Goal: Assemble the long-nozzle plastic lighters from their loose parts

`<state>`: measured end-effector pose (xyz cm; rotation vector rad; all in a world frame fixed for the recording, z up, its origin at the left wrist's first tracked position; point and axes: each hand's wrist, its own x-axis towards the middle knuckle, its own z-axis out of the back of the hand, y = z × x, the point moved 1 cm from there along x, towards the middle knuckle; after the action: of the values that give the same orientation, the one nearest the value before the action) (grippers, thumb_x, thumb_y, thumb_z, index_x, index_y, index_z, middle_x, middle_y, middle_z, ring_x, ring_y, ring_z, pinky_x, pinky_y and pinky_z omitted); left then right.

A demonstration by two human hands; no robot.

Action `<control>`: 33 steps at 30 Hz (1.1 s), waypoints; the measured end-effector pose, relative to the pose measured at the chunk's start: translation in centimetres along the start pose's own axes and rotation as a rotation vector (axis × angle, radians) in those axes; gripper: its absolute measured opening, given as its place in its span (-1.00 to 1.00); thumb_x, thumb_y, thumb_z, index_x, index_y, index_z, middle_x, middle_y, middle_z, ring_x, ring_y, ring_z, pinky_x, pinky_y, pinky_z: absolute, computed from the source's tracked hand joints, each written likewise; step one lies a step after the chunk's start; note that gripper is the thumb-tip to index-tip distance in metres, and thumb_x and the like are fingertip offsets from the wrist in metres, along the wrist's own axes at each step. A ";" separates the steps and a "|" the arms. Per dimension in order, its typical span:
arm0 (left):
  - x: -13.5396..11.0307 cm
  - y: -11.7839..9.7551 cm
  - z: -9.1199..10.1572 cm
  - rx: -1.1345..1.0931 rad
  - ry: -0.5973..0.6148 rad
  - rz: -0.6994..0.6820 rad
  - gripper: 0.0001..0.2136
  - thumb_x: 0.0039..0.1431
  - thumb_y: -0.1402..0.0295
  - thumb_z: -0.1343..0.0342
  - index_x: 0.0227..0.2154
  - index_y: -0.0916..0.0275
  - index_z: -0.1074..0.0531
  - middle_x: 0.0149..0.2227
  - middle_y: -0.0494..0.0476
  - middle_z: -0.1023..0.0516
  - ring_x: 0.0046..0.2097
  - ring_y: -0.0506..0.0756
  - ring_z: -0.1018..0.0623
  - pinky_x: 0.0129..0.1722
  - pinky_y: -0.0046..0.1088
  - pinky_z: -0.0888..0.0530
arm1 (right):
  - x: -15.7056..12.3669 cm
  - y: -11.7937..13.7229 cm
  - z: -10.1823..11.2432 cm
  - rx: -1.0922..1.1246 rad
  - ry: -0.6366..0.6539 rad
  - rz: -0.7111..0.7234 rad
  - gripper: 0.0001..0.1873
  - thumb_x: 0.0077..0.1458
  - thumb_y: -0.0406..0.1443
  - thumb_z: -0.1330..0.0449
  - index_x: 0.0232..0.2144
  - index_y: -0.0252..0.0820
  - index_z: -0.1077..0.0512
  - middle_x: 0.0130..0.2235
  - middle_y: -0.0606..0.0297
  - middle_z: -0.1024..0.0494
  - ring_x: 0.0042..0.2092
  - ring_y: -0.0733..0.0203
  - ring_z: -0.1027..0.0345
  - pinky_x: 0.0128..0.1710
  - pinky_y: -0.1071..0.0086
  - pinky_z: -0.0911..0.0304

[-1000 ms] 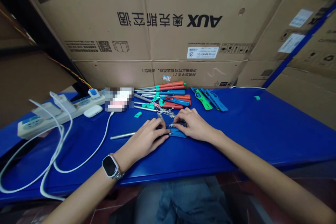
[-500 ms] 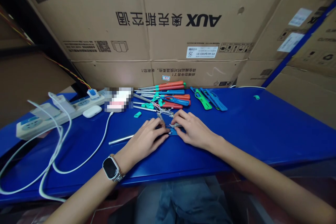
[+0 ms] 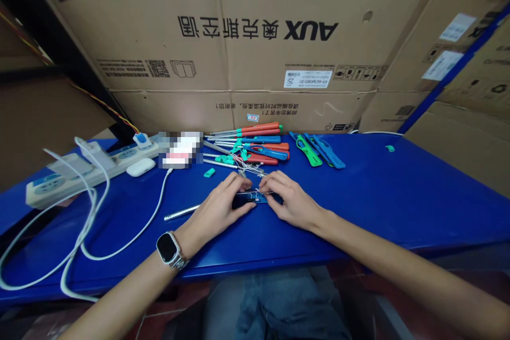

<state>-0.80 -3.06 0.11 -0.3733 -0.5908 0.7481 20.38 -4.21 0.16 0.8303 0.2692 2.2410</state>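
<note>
A blue lighter casing (image 3: 251,197), with a dark part and thin pale wires showing in it, lies on the table between my hands. My left hand (image 3: 223,199) grips its left part, thumb at the near side and fingers curled at the far side. A metal tube (image 3: 181,213) sticks out to the left from under that hand. My right hand (image 3: 292,199) has its thumb and fingers closed at the casing's right end. Whatever small piece those fingertips pinch is mostly hidden. Loose thin wires (image 3: 251,167) lie just beyond the fingertips.
Several long-nosed lighters (image 3: 258,130) with red or blue handles lie behind my hands. Green and blue casing halves (image 3: 308,151) sit right of them. A small green piece (image 3: 209,173), a white case (image 3: 140,167), a power strip (image 3: 115,162) and white cables (image 3: 91,212) are leftward. Cardboard (image 3: 247,79) stands behind.
My left fingers have spread away from the thumb, so more of the blue casing shows between them. The right hand has shifted only slightly and stays closed at the casing's right end.
</note>
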 end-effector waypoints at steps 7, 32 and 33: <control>0.0 0.1 0.0 0.060 0.052 -0.041 -0.74 0.31 0.25 -0.09 0.02 0.15 -0.42 -0.01 0.16 -0.38 0.00 0.15 -0.49 0.07 -0.23 -0.46 | -0.1 0.6 0.1 -0.025 0.067 -0.108 -0.90 0.26 -0.36 -0.03 -0.16 -0.15 -0.29 -0.12 0.17 -0.46 -0.06 0.10 -0.30 0.04 0.13 -0.16; 0.1 0.3 0.3 0.058 0.025 -0.080 -0.84 0.33 0.31 -0.06 -0.11 0.18 -0.47 -0.07 0.13 -0.48 -0.04 0.11 -0.51 0.04 -0.29 -0.46 | 0.6 -1.1 -0.6 0.103 -0.066 -0.038 -0.91 0.19 -0.36 -0.23 -0.25 -0.18 -0.54 -0.22 0.22 -0.59 -0.16 0.16 -0.40 -0.10 0.26 -0.30; 0.1 0.4 0.3 0.052 0.020 -0.070 -0.84 0.32 0.30 -0.07 -0.12 0.18 -0.47 -0.08 0.13 -0.47 -0.05 0.11 -0.51 0.03 -0.30 -0.47 | 0.6 -1.2 -0.7 0.101 -0.063 -0.038 -0.91 0.19 -0.35 -0.24 -0.25 -0.18 -0.54 -0.22 0.23 -0.59 -0.16 0.16 -0.40 -0.09 0.25 -0.30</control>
<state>-1.11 -2.71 0.20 -0.3108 -0.5620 0.6907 20.27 -2.92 -0.53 0.9399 0.3672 2.1767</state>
